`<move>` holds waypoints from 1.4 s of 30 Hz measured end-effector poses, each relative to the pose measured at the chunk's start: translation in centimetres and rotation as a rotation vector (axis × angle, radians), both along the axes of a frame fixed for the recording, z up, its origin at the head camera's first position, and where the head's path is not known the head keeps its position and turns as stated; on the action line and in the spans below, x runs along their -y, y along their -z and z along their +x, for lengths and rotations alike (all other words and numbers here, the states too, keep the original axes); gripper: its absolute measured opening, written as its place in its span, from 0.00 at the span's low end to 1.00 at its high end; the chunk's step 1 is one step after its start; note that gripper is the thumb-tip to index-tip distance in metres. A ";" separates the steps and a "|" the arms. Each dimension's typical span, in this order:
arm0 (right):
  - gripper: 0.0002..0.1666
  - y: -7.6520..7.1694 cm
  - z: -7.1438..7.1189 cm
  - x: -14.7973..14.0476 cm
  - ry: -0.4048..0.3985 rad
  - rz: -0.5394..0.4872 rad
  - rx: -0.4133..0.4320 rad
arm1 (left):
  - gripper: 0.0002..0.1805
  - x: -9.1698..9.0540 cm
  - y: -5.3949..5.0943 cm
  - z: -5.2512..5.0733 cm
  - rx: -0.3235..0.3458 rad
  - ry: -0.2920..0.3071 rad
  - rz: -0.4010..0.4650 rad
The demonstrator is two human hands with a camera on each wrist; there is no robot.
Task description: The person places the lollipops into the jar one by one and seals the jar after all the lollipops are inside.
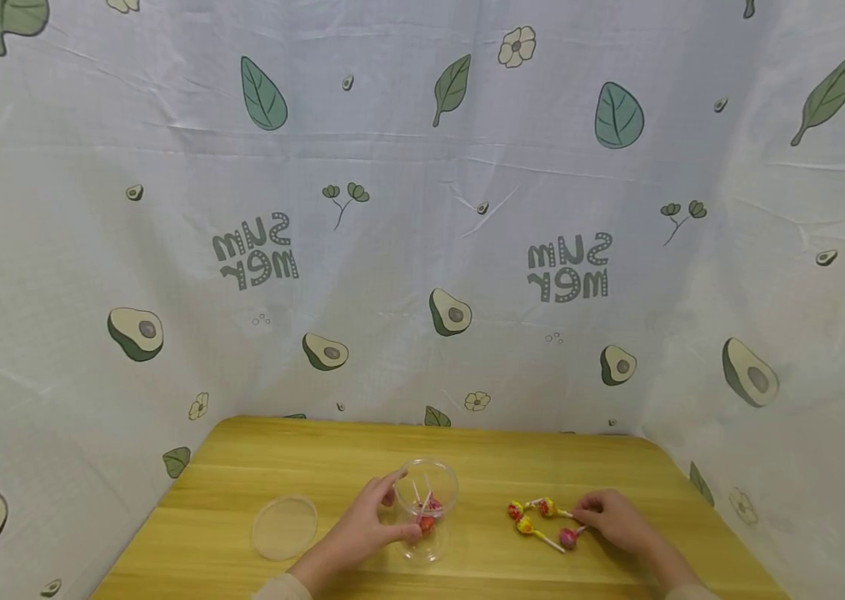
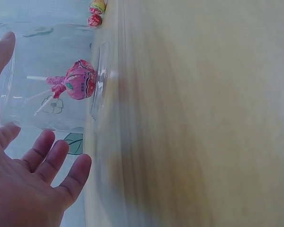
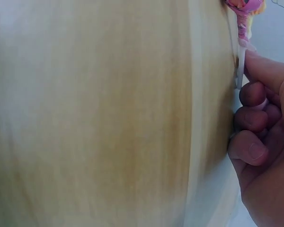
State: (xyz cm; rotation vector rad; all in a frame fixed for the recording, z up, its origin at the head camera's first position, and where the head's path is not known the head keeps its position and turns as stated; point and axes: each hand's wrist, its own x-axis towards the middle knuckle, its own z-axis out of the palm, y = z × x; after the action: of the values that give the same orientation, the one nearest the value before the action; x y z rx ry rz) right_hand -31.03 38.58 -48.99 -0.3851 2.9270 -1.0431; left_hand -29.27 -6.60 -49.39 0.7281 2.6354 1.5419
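Note:
A clear plastic jar (image 1: 426,487) stands upright near the table's middle, with several lollipops (image 2: 80,80) in pink and red wrappers inside, sticks upward. My left hand (image 1: 366,529) holds the jar from its left side, thumb in front and fingers behind. On the right, my right hand (image 1: 613,521) has curled fingers and pinches the stick end of a red-and-yellow lollipop (image 1: 547,507). A pink lollipop (image 1: 568,538) lies just in front of those fingertips, its stick (image 3: 241,66) crossing before the thumb, so the exact contact is partly hidden.
Left of the jar lies a round clear lid (image 1: 284,527) on the wood-grain table (image 1: 332,450). Two more lollipops, a red one (image 1: 516,510) and a yellow one (image 1: 525,525), lie between the jar and my right hand. A printed curtain (image 1: 407,250) hangs around the table.

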 end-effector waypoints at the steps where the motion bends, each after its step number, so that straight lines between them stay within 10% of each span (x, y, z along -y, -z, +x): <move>1: 0.09 0.1 -0.1 0.0 0.000 0.000 -0.006 | 0.49 0.0 0.0 0.0 0.000 -0.001 0.000; 42: 0.10 1.0 0.1 -1.3 0.157 -0.019 0.024 | 0.48 0.1 0.5 -0.2 -0.012 -0.005 -0.011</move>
State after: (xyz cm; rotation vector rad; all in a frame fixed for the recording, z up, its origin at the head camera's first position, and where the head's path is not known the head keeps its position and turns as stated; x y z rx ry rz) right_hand -30.91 39.83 -50.00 -0.1439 2.9680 -1.0847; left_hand -29.52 -6.66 -49.91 0.7330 2.6548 1.5276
